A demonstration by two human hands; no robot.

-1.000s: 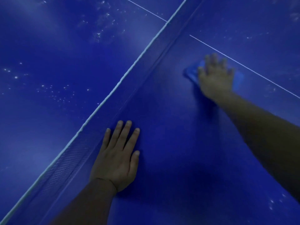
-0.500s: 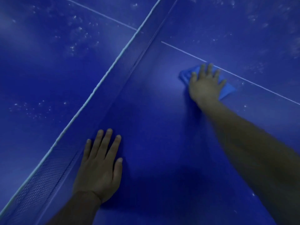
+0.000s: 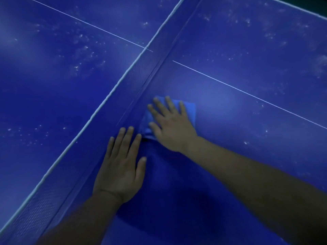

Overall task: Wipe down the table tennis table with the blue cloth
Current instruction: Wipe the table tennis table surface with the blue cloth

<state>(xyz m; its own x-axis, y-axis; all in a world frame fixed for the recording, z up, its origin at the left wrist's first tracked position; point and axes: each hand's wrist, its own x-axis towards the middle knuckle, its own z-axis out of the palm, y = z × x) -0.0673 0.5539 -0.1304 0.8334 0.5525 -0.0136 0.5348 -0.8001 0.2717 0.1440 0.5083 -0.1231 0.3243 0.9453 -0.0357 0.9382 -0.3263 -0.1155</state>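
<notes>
While the left hand (image 3: 122,167) lies flat with straight fingers on the table (image 3: 230,156), holding nothing, the right hand (image 3: 170,125) presses the cloth (image 3: 190,110) down with spread fingers, right against the foot of the net (image 3: 113,110). The cloth sits just ahead of the left fingertips, under the right palm. Dusty specks lie to the right, beyond the white line (image 3: 247,91), so the coming stroke likely runs that way, away from the net
</notes>
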